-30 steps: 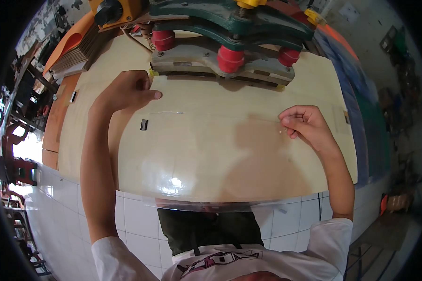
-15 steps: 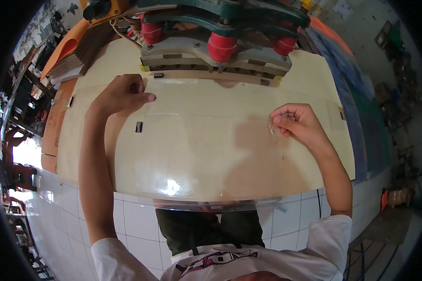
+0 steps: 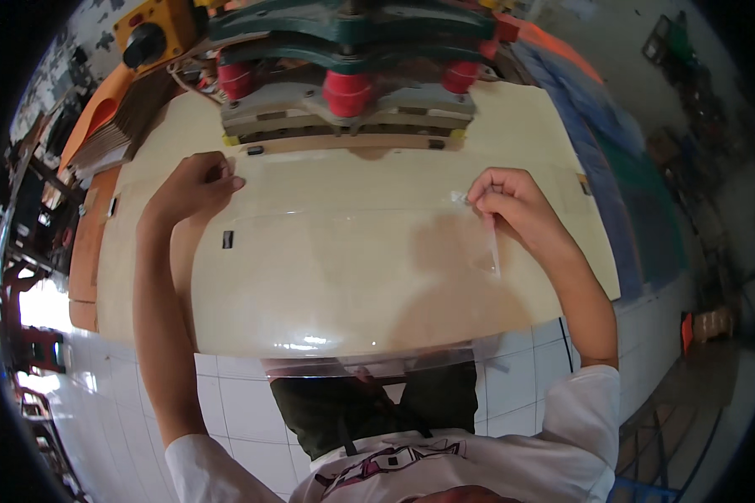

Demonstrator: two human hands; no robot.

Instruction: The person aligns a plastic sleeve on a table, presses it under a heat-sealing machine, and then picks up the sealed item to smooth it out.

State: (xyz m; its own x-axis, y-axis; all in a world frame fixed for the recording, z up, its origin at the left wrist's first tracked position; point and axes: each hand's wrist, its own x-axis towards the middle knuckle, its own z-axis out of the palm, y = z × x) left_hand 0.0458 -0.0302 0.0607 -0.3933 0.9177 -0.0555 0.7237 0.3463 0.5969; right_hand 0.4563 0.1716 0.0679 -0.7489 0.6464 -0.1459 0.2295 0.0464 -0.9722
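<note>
Item: clear plastic film (image 3: 369, 365). Lies across a cream tabletop (image 3: 155, 293) between the two hands, its near edge hanging past the table's front edge close to the person's trousers (image 3: 298, 415). A crease line crosses it.

Item: right hand (image 3: 516, 199). Thumb and forefinger pinch the film at its right side, where it lifts and puckers. Likely fault: a grip this small may slip or crumple the edge, skewing the film.

Item: left hand (image 3: 189, 189). Fingers curled, thumb forward, near the film's far left part; whether it grips any film cannot be told. Likely fault: if unheld there, a pull from the right could swing the film askew.

Item: press (image 3: 348, 60), green arms, red bushings (image 3: 347, 94), bar above the table beyond the film. Likely hazard: fingers reaching under the bar, should it drop, could be crushed; the left hand is the nearer one.

Item: two black tabs (image 3: 255, 151) on a tan strip (image 3: 344, 144) in front of the bar. A raised edge there could snag the film.

Item: black block (image 3: 228, 240), at the film's left side. Likely fault: film riding over it could buckle.

Item: overhang. Brushing the trousers could drag the film out of line.
</note>
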